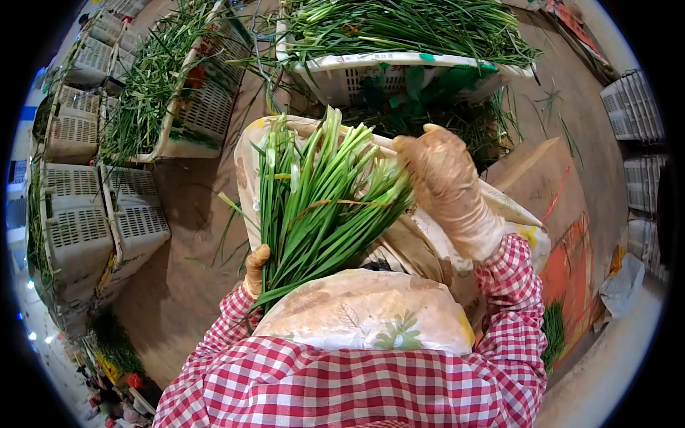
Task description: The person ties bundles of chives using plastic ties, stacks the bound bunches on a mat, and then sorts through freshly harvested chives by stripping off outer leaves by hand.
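Note:
A thick bunch of garlic chives (325, 200) lies across my lap, pale stalk ends pointing away from me and green leaves toward me. My left hand (255, 269), in a stained glove, grips the bunch at its lower left; only the thumb side shows, the other fingers are hidden beneath the leaves. Beside the pale ends on the right is my gloved right hand (446, 185), its fingers curled closed. What they pinch, if anything, cannot be made out. Under the bunch spreads a stained, patterned apron (371, 307) covering my knees.
A white crate (342, 80) heaped with chives stands straight ahead. Another crate (207, 118) with loose green leaves is at the left, near stacked crates (78, 214). More crates (631, 107) line the right edge. Scraps litter the brown floor (178, 285).

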A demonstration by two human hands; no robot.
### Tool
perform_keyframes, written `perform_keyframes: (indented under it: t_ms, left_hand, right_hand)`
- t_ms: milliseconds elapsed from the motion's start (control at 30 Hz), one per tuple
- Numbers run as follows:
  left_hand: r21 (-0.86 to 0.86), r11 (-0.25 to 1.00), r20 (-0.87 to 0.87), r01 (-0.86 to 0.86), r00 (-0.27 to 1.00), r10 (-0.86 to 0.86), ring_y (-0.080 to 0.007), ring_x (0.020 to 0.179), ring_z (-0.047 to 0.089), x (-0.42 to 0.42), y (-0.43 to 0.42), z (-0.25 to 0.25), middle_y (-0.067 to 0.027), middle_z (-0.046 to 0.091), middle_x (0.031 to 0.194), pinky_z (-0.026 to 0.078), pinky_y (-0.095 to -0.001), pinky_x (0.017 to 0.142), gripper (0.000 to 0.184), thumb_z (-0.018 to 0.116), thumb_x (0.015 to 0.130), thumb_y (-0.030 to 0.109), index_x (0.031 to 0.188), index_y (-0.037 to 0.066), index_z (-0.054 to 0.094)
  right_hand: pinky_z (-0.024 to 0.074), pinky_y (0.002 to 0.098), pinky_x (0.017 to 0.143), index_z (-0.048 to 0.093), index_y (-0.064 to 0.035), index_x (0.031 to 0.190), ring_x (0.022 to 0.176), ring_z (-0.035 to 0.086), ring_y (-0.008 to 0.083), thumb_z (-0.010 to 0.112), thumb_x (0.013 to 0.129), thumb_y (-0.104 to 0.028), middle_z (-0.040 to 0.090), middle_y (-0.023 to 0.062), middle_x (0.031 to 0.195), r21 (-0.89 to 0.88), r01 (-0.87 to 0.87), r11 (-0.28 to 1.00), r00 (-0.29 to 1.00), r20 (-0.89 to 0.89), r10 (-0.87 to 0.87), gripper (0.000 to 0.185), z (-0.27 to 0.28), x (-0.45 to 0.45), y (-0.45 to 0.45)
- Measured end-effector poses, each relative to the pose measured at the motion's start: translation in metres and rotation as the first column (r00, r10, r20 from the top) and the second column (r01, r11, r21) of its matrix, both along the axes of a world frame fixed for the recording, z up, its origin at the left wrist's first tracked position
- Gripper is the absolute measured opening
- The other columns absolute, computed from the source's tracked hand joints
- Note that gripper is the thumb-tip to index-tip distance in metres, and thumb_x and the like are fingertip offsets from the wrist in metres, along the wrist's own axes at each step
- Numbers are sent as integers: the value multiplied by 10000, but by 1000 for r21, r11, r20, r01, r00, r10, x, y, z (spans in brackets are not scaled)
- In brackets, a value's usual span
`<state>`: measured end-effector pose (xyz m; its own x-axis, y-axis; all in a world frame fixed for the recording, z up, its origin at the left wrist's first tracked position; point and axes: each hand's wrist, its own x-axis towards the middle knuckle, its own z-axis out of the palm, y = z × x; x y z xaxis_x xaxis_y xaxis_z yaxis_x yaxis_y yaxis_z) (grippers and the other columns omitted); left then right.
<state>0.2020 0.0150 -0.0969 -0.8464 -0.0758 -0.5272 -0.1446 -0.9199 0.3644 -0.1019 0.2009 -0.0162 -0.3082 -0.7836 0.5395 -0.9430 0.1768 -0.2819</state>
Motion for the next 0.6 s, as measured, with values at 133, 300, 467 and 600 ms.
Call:
perform_keyframes:
  t_ms: [133, 300, 467, 600]
  left_hand:
    - [0, 1000, -23, -30, 999, 30, -249, 1047, 588, 6, 1, -2, -142, 575, 1207, 488, -405, 912, 622, 642, 811, 373, 1293, 21, 468]
    - [-23, 999, -50, -49, 998, 48, -259, 1075, 583, 14, -3, 2, -138, 581, 1208, 477, -427, 938, 644, 674, 793, 422, 1277, 38, 491]
    - [-77, 997, -19, -27, 999, 26, -287, 1093, 573, 13, -4, 14, -146, 557, 1242, 454, -455, 963, 693, 694, 773, 433, 1306, 54, 465]
    - [-123, 992, 51, -9, 999, 16, -291, 1174, 512, 7, -2, 29, -164, 482, 1324, 401, -471, 1016, 760, 690, 766, 450, 1354, 62, 405]
  right_hand:
    - [418, 385, 524, 497, -61, 754, 555, 489, 272, 553, 660, 78, 432, 107, 592, -157, 52, 986, 983, -164, -78, 176, -2, -33, 7]
    - [494, 334, 728, 581, -18, 1011, 851, 597, 265, 551, 843, -60, 613, 117, 892, -60, 601, 797, 793, -80, -604, 175, -37, -128, 73]
    - [445, 368, 929, 564, -51, 1181, 1057, 568, 309, 573, 871, -144, 601, 180, 1124, 217, 762, 610, 630, -29, -776, 325, -54, -140, 79]
    - [338, 374, 1024, 532, -127, 1268, 1175, 487, 246, 650, 811, -414, 549, 87, 1233, 83, -76, 994, 948, 315, 46, 553, 25, -28, 7]
